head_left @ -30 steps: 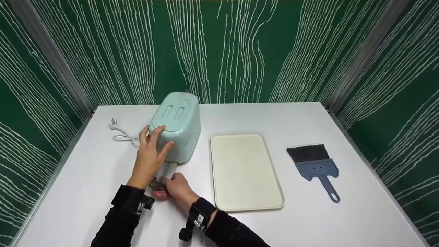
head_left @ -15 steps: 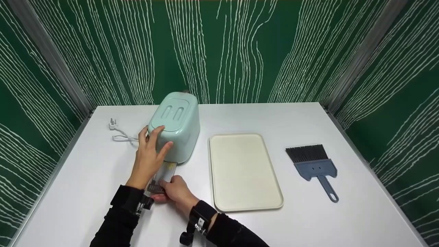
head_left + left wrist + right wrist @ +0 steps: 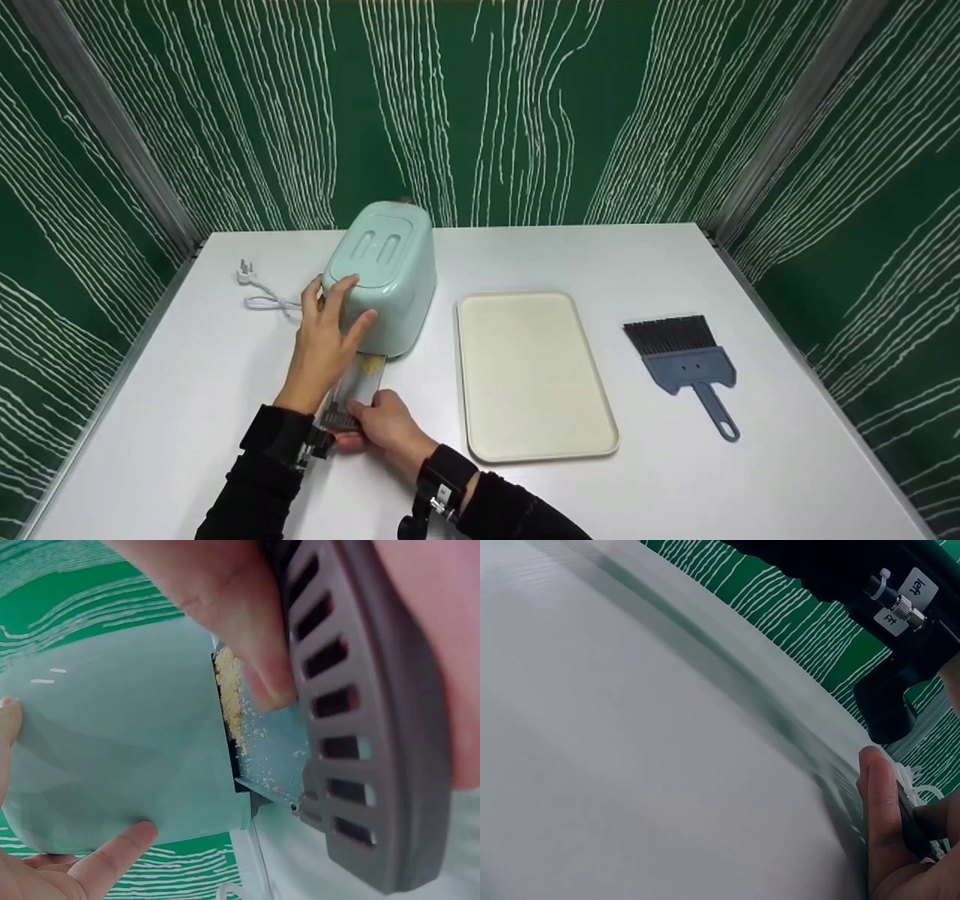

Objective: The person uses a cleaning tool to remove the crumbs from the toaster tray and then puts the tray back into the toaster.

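A mint-green toaster (image 3: 405, 300) stands on the left half of the table in the head view, its top covered by a lid. My left hand (image 3: 321, 349) holds its near end, fingers bent over the top and left side, thumb on the end face. Below it, my right hand (image 3: 390, 424) grips the dark slotted handle (image 3: 352, 727) of the crumb tray (image 3: 360, 382), thumb above and fingers beneath. The tray sticks partway out of the toaster's base. Yellowish crumbs (image 3: 229, 697) lie on it near the opening. In the right wrist view, fingers (image 3: 883, 799) show under the handle.
To the right of the toaster lies a cream rectangular tray (image 3: 536, 375). Farther right is a blue-grey hand brush (image 3: 694, 367) with black bristles. A white power cord (image 3: 274, 301) with its plug is at left. Green patterned walls (image 3: 517, 112) enclose the table.
My right hand has drawn the crumb tray slightly farther out toward me, exposing more of the crumbs. The left hand stays on the toaster, which has hardly moved.
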`<state>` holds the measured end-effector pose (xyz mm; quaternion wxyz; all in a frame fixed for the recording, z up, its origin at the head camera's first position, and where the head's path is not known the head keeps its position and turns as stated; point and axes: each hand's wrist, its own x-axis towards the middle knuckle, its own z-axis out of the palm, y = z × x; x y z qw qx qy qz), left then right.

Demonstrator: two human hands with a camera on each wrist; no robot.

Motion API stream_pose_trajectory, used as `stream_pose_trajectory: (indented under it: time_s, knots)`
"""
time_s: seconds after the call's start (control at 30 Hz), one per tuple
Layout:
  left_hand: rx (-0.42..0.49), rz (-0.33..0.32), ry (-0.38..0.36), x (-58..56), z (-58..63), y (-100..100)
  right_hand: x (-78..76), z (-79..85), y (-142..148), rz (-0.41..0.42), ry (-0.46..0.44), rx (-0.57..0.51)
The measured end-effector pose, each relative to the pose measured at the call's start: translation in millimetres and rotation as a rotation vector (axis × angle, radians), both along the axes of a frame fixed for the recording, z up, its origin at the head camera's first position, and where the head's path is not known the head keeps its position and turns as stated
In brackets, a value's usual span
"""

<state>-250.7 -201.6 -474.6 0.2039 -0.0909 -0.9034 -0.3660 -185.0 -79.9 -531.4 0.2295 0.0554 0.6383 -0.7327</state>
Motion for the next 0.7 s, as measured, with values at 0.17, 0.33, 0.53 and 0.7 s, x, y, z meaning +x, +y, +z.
stream_pose_trajectory:
  time_s: [0.17,0.33,0.53,0.7]
  knots:
    - [0.002,-0.005,0.010,0.0,-0.4,0,3.7,-0.9,2,0.016,0.030,0.030]
    - [0.003,-0.009,0.007,0.1,-0.9,0,7.5,-2.9,4,0.015,0.075,0.055]
    - [0.002,-0.017,-0.005,1.3,-0.3,-1,11.0,-4.0,6,0.034,0.076,0.016]
    - [-0.003,-0.014,-0.012,1.2,0.2,-1,14.0,-4.2,8,0.060,0.040,-0.025]
